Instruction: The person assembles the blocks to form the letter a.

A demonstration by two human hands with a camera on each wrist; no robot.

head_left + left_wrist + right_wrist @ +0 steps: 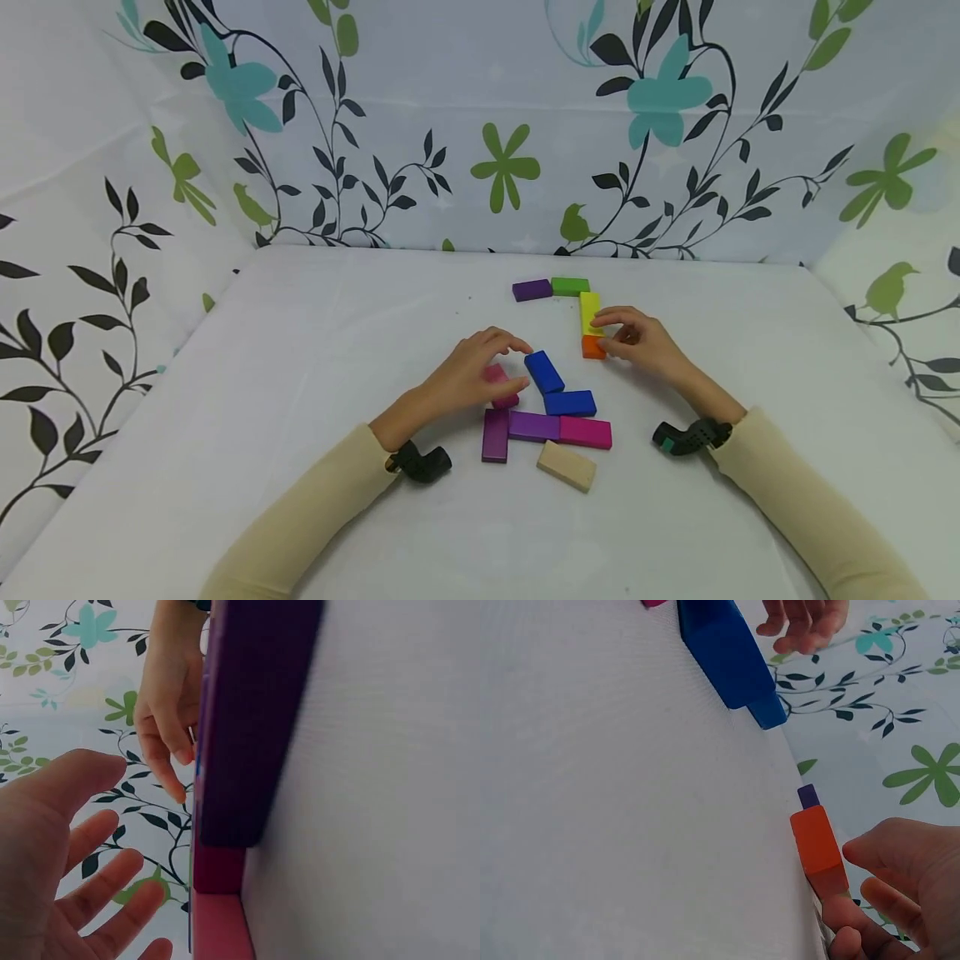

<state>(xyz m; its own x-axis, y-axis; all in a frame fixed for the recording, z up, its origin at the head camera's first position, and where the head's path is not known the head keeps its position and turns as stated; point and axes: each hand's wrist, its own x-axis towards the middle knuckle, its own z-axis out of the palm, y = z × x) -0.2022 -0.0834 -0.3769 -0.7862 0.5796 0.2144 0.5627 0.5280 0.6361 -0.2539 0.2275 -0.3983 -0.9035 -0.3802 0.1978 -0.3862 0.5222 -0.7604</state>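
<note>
Left hand (474,371) spread over pink block (507,402), fingertips near slanted blue block (543,372). Right hand (647,342) bent at orange block (592,352); can't tell if pinching. Orange sits at near end of yellow block (589,303), long axis toward worktop's (337,333) far edge.

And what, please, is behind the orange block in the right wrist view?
Part of a purple block and patterned cloth show behind the orange block; whatever it covers cannot be seen.
</note>
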